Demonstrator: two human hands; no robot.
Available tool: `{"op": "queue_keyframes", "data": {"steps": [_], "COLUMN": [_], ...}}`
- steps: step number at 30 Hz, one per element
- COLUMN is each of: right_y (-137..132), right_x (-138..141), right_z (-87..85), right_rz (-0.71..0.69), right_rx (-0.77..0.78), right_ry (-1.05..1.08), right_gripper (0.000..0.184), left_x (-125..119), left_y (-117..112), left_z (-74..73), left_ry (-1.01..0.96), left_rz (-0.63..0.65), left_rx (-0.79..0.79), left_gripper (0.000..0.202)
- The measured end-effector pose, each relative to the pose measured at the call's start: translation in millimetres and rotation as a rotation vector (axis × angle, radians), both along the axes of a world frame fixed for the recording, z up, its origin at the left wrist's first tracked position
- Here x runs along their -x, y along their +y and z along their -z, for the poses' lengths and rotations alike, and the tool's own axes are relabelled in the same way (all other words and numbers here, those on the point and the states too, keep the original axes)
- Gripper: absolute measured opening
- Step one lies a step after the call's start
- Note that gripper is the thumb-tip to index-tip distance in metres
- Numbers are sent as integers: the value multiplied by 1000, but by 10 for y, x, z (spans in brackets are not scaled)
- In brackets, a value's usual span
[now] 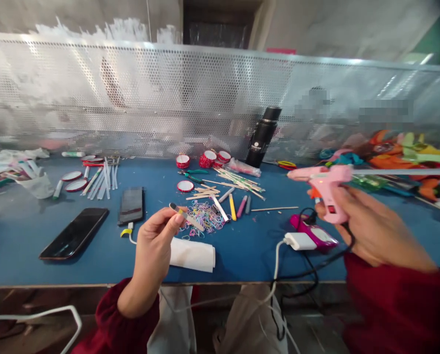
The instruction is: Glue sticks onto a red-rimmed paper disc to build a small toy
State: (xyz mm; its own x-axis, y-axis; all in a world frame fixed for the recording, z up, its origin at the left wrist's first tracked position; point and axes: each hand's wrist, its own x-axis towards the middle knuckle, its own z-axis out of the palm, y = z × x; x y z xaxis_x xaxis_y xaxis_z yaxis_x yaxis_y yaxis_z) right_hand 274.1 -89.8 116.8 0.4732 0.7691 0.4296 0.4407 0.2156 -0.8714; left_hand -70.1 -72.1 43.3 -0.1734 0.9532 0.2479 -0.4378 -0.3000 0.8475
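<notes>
From where I stand, the person's left hand (155, 243) is raised over the near part of the blue table (242, 268), thumb and fingertips pinching a flat wooden craft stick (193, 222). The grip is close to the stick's dark end, probably to leave the pale length free, pointing out over a heap of tiny coloured loops (208, 215); clips or bands, I can't tell.

The right hand (378, 226) is curled round the handle of a pink hot glue gun (325, 184), though the front fingers are partly hidden and I can't tell whether the trigger is squeezed. The gun is level, its nozzle aimed towards the left side and well apart from the stick, which seems a sensible way to keep a hot tip off the fingers. A long translucent glue stick (400, 172) juts from its back.

The gun's black cord (313, 270) loops under the right wrist beside a magenta power strip (325, 238) and a white charger (300, 241), cluttering that side. Between the hands lie markers (232, 206) and more craft sticks (203, 192); a folded white cloth or paper (193, 255) lies just beside the left wrist. Two phones (74, 233) take up space further left, and a black bottle (263, 140) stands at the back, by the perforated metal screen (138, 98).
</notes>
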Motion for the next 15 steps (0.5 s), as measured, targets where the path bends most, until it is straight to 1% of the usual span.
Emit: {"op": "queue_keyframes", "data": {"steps": [1,2,4,5,7,10,12,15], "right_y": [-55,-101,-169,-196,-251,-349,-404,-436], "right_x": [67,148,338,440,639,879,974,1031], "right_z": [-11,-1,66,114,219,407,572,859], "right_rz": [-16,-64,-133,-170,-292,-427,-498,-578], "right_rx": [-37,-55,-39,-27,7,41,94,141], "right_ry": [153,274,364,374,357,382,406,373], "right_gripper": [36,36,46,50,57,59,56,54], "left_x": [0,-1,-12,-20,-41,-67,-74,-69], "left_y": [0,2,12,19,42,99,150,231], "left_z": [13,26,43,46,45,33,26,13], "left_ry": [-4,-6,-4,-3,-2,-3,5,18], "left_rz": [10,19,33,38,49,82,116,159], "left_rx": [4,9,19,23,28,43,81,143], "left_gripper": [19,19,20,21,22,25,28,32]}}
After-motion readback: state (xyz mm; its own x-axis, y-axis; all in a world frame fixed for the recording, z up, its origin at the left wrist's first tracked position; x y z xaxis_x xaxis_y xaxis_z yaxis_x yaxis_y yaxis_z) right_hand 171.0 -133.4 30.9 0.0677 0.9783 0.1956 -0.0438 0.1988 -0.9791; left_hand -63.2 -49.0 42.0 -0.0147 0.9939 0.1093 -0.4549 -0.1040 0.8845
